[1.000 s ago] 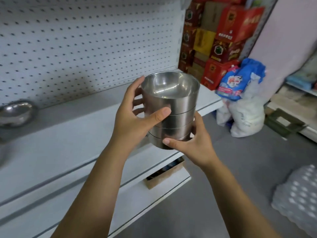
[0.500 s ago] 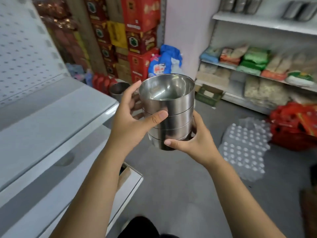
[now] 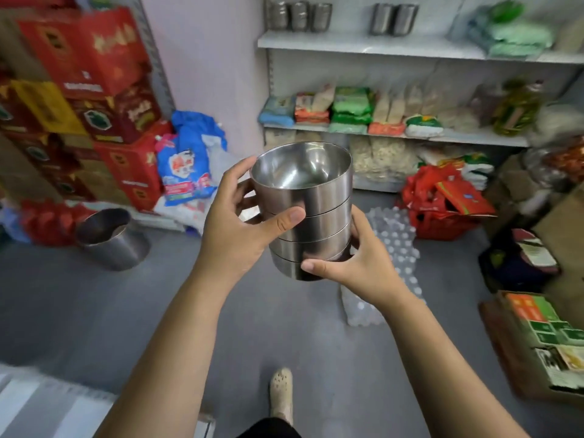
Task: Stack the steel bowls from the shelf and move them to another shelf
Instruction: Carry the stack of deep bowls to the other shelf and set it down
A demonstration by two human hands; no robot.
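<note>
A stack of several steel bowls (image 3: 316,213) hangs in mid-air at the centre of the head view, above the grey floor. My left hand (image 3: 235,229) wraps the stack's left side, thumb across the front of the upper bowls. Under the stack's right side, my right hand (image 3: 357,267) cups the lowest bowl, thumb on its front. Ahead stands a white shelf unit; its top shelf (image 3: 363,45) carries steel cups (image 3: 298,15). The shelf the bowls came from shows only as a white corner (image 3: 41,403) at the lower left.
Red cartons (image 3: 82,90) are piled at the left with blue and white bags (image 3: 189,165) beside them. A steel bucket (image 3: 109,240) stands on the floor. Bottle packs (image 3: 395,235), a red bag (image 3: 439,203) and boxes (image 3: 543,336) crowd the right. Packets fill the middle shelf (image 3: 395,134).
My view has swung right, away from the pegboard shelf and toward the stocked shelf unit. The stack stays in both hands with the same grip, carried along with the turn.
</note>
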